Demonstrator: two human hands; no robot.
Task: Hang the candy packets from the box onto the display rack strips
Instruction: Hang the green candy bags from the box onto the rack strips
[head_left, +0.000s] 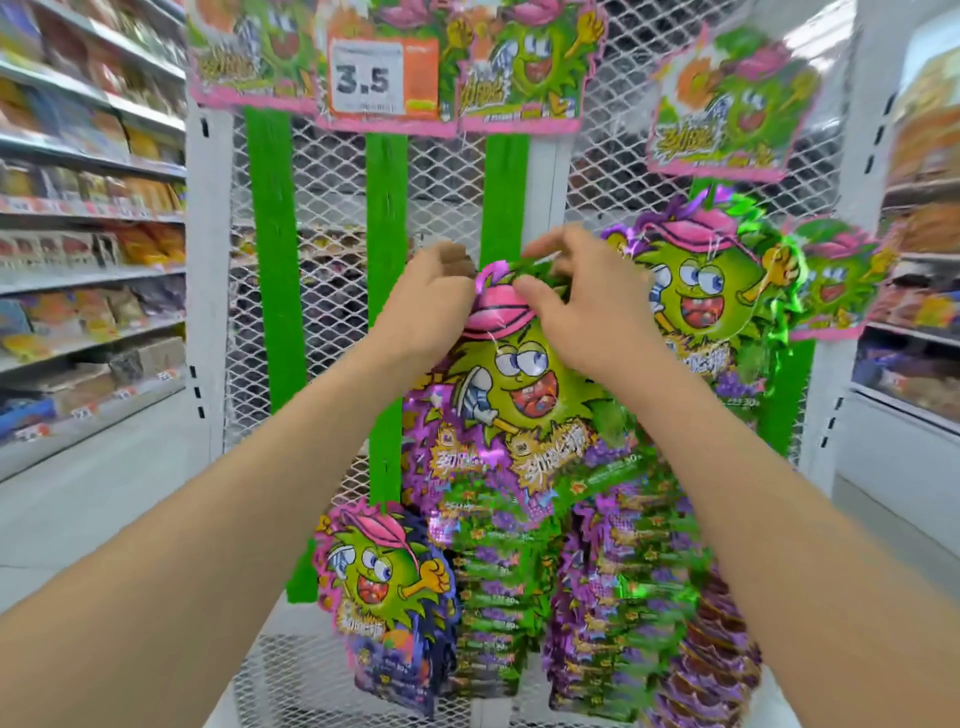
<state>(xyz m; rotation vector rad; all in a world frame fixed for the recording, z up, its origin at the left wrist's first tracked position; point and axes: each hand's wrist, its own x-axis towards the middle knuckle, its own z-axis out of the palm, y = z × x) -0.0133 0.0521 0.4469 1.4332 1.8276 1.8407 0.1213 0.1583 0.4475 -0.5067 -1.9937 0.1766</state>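
Right hand (576, 299) pinches the top of the candy packet (519, 387) against the green strip (501, 192), left hand (441, 296) at its left edge, grip hidden, cannot tell; missing the strip's hook likely drops it onto the hung packets (498, 597) below.

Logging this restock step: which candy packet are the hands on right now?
The centre packet: the left hand and right hand hold its pink-capped top edge. The right packet and lower-left packet hang untouched.
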